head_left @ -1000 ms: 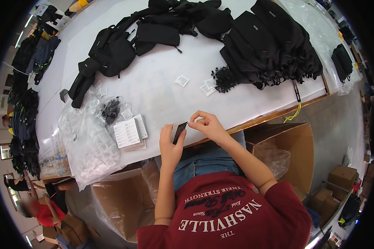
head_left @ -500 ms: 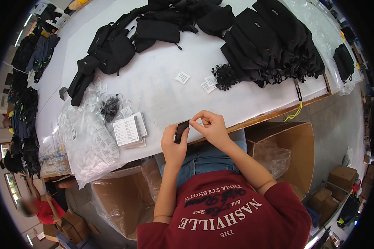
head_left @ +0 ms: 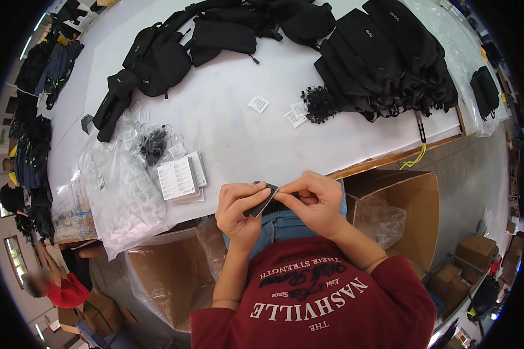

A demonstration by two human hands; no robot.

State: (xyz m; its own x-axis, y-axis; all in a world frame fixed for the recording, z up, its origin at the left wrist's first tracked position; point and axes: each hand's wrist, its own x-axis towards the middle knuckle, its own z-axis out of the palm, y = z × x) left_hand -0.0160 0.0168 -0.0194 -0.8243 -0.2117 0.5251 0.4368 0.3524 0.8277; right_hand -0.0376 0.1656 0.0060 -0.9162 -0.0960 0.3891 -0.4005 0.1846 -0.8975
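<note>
Fingers of the left hand (head_left: 237, 210) grasp a dark card tag (head_left: 266, 199) before the bench (head_left: 227, 139); the right hand's (head_left: 317, 200) pinch its side, handling seemingly unfinished. Stacked white tags (head_left: 177, 178) and bundled black strings (head_left: 152, 146) lie untouched.

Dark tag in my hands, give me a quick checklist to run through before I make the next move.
1. Left hand gripping the dark tag: ok.
2. Right hand up at the tag's edge: ok.
3. Anything inside the right hand's pinch: cannot tell, the fingers hide it.
4. White cards stacked left of the hands: ok.
5. Plastic bag fully on the table: not ok, it hangs over the near edge.
</note>
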